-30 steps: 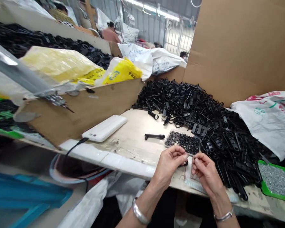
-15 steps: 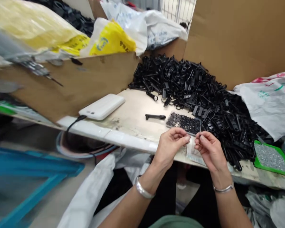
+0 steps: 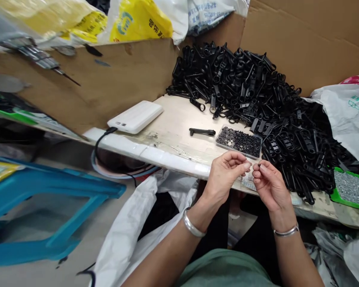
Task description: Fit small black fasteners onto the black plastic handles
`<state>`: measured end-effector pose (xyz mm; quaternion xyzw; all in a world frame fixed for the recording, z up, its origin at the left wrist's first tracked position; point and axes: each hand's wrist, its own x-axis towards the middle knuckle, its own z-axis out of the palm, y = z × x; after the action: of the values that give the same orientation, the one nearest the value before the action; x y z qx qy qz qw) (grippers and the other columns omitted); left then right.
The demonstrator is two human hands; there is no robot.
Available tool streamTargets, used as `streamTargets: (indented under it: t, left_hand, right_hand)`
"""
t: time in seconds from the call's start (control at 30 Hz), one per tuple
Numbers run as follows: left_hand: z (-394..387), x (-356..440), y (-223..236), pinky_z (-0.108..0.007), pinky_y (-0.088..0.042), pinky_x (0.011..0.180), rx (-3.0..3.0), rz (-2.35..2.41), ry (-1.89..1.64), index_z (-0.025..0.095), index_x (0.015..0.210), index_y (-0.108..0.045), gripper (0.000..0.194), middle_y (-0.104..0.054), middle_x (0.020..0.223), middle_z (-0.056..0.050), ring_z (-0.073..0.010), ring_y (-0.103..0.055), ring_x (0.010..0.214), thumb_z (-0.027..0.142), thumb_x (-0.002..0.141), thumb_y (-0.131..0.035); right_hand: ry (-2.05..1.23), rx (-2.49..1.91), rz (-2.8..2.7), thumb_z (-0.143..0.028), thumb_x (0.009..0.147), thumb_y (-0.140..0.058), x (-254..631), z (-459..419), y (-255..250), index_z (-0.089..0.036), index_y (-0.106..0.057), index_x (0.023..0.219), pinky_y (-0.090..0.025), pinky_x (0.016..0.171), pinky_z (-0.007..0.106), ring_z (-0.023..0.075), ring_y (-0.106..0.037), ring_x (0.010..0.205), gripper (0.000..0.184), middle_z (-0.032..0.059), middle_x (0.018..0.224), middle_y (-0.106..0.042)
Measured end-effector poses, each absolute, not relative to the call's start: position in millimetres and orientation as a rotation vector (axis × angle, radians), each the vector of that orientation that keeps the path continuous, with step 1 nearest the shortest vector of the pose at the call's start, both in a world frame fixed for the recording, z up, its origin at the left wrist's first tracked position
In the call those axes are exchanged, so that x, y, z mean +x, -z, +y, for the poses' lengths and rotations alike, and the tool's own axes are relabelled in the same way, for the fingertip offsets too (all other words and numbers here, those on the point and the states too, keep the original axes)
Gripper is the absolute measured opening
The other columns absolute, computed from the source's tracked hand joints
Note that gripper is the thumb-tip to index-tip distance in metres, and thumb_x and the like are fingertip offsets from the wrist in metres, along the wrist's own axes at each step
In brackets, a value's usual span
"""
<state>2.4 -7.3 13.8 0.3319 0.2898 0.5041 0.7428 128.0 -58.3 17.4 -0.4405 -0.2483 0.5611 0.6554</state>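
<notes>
My left hand [image 3: 227,174] is pinched closed, thumb against forefinger, near the front edge of the table. Close beside it, my right hand [image 3: 271,183] pinches a tiny dark piece [image 3: 259,165], too small to name. Whatever the left fingertips hold is too small to make out. Just beyond both hands lies a shallow clear tray [image 3: 261,149] of tiny black parts [image 3: 237,140]. A single black plastic handle-like piece [image 3: 202,132] rests left of the tray. Behind and to the right rises a large heap of similar black pieces [image 3: 227,79].
A white power bank [image 3: 136,116] with a black cable lies at the left. An electric screwdriver [image 3: 42,56] hangs above the cardboard wall [image 3: 131,79]. A green tray [image 3: 336,196] of small metal parts stands at the right. A blue stool [image 3: 62,183] is at lower left.
The camera view has tilted down and shifted left, so the table appears higher and further right. My fingertips have come closer together, both still pinched.
</notes>
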Motion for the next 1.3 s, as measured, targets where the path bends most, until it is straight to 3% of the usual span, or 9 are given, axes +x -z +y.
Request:
streamTargets:
  t: [0.43, 0.83, 1.3]
  left_hand:
    - [-11.1, 9.5, -8.7, -0.018, -0.048, 0.060, 0.718, 0.629, -1.094, 0.012, 0.072, -0.064, 0.025, -0.067, 0.066, 0.001, -0.0072, -0.060, 0.059, 0.016, 0.055, -0.082]
    - [-14.1, 10.9, -4.3, -0.018, -0.049, 0.061, 0.774, 0.658, -1.106, 0.013, 0.071, -0.065, 0.022, -0.066, 0.065, 0.001, -0.0075, -0.060, 0.061, 0.014, 0.056, -0.081]
    - [-19.8, 13.3, 0.8, -0.019, -0.052, 0.064, 0.820, 0.666, -1.119, 0.014, 0.070, -0.065, 0.019, -0.067, 0.065, 0.001, -0.0086, -0.063, 0.062, 0.013, 0.058, -0.079]
  right_hand:
    - [-1.252, -0.989, -0.563, -0.025, 0.065, -0.083, 133.8, -62.7, -7.4, -0.019, -0.074, 0.083, -0.053, 0.055, 0.013, 0.0052, -0.058, 0.058, 0.020, -0.0008, 0.071, -0.068]
    - [-0.744, -1.312, -0.956, -0.027, 0.075, -0.075, 129.1, -69.3, -7.8, -0.019, -0.067, 0.081, -0.056, 0.054, 0.023, 0.0099, -0.063, 0.052, 0.013, -0.0033, 0.061, -0.066]
    - [-0.698, -1.499, -1.037, -0.035, 0.075, -0.070, 129.0, -72.0, -13.6, -0.017, -0.066, 0.076, -0.053, 0.049, 0.024, 0.0105, -0.059, 0.046, 0.018, -0.0031, 0.054, -0.062]
